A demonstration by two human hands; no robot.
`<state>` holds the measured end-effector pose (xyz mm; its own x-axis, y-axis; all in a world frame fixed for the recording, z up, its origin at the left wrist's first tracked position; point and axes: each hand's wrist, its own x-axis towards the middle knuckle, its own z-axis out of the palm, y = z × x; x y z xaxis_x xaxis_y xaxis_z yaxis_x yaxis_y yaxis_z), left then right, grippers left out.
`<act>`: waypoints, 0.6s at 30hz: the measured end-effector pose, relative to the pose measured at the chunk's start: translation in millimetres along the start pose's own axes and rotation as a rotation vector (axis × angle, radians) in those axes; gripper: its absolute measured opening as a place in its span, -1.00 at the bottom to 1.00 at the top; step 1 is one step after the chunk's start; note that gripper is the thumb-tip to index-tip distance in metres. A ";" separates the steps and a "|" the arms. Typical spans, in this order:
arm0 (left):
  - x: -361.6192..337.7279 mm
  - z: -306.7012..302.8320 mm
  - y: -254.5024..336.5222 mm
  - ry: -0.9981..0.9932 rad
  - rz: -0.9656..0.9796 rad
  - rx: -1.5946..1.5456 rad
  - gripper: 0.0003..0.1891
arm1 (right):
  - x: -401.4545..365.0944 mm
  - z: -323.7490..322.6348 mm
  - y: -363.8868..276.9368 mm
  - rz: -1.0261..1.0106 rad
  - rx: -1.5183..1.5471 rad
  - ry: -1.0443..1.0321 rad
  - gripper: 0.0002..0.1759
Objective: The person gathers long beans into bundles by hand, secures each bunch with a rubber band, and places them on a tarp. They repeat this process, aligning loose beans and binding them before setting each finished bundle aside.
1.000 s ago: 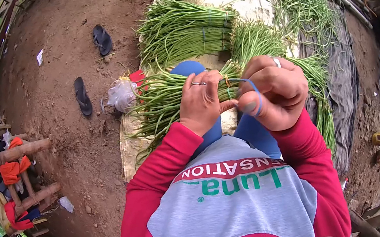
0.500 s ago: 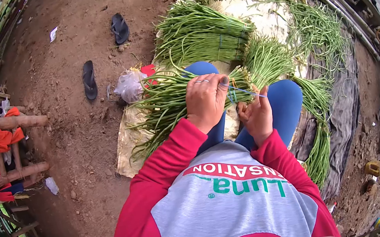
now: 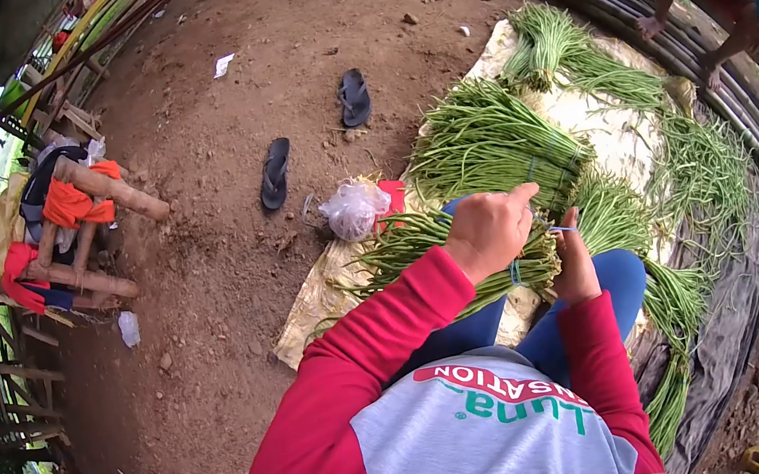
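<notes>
A loose-ended bundle of long, slender green beans (image 3: 407,247) — cut ends gathered evenly — lies over the blue-clad left leg (image 3: 463,334); right hand (image 3: 576,271) grasps a thin blue band (image 3: 559,229), left hand's (image 3: 492,232) grip I can't tell.

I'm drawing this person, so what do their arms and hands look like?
The left sleeve and right sleeve are long and red, with no lettering in sight. They reach the wrists. The left hand and right hand wear no gloves.

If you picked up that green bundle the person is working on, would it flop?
The bundle would probably droop where its thin, curving strands fan out loosely. It may stay firmer near the blue band, which seems to gather them.
</notes>
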<state>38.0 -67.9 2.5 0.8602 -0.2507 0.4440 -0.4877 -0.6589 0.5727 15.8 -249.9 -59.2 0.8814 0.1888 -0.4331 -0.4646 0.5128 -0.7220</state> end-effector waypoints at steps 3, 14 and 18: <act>4.8 0.4 -12.3 -0.055 -0.055 -0.049 -0.73 | -0.7 11.9 -11.6 0.152 0.010 -0.176 -0.14; -8.9 -15.1 -8.4 0.158 0.149 -0.065 -0.74 | -0.9 4.5 8.4 0.078 -0.005 -0.165 -0.15; -5.6 -7.9 -10.6 0.141 0.082 -0.102 -0.70 | 14.1 -3.0 -2.0 0.216 0.093 -0.203 -0.35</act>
<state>37.2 -53.9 -0.6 0.7908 -0.1940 0.5805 -0.5743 -0.5631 0.5942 28.8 -250.7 -65.4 0.7667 0.4605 -0.4474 -0.6413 0.5156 -0.5683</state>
